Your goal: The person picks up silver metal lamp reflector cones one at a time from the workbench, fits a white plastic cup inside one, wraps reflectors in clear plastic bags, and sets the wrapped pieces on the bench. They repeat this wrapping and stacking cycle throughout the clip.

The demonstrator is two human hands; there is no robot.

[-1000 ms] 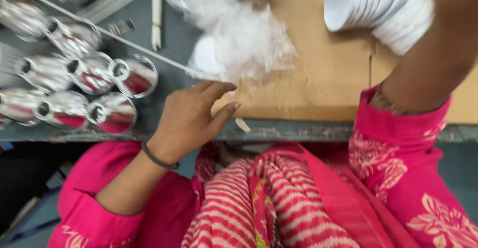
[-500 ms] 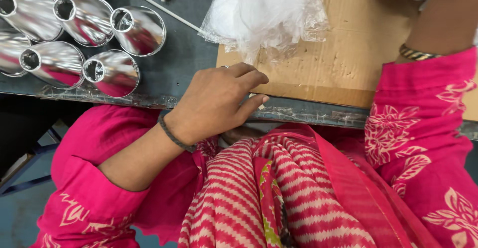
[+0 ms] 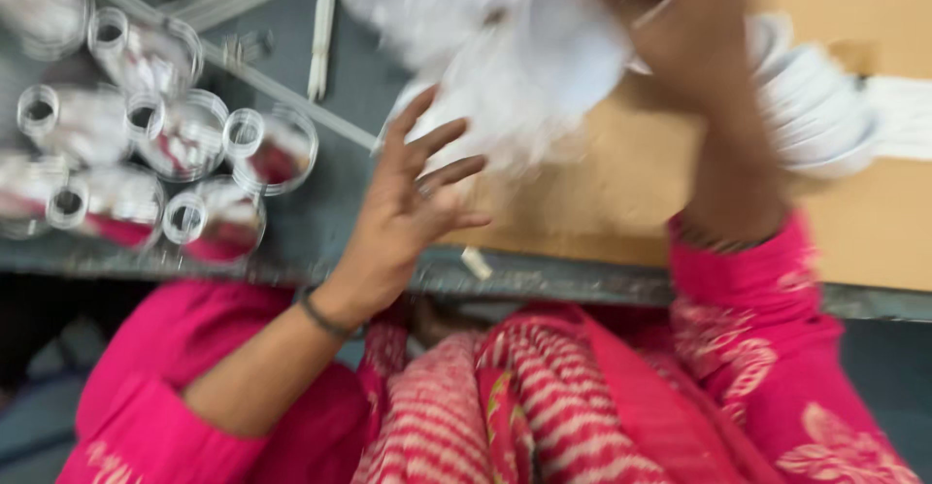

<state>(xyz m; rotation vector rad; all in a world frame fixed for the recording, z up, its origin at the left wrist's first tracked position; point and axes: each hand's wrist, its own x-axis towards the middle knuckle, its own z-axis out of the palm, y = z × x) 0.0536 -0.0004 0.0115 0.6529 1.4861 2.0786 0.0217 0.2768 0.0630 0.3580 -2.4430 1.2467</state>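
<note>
Grey table, cardboard sheet on top. Right hand blurred, apparently clutching white plastic bag; left hand open, fingers spread, reaching bag. Step looks like bag handling; next calls for steadying grip. Shiny metal cups left, white cup stack right.

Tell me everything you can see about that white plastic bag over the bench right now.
The white plastic bag looks thin, crinkled and semi-transparent, badly blurred by motion. It sits bunched up over the far edge of the brown board, apparently lifted. The right hand grips it from above; the left hand, fingers spread, reaches toward its lower edge, contact unclear. Its contents cannot be made out.
</note>
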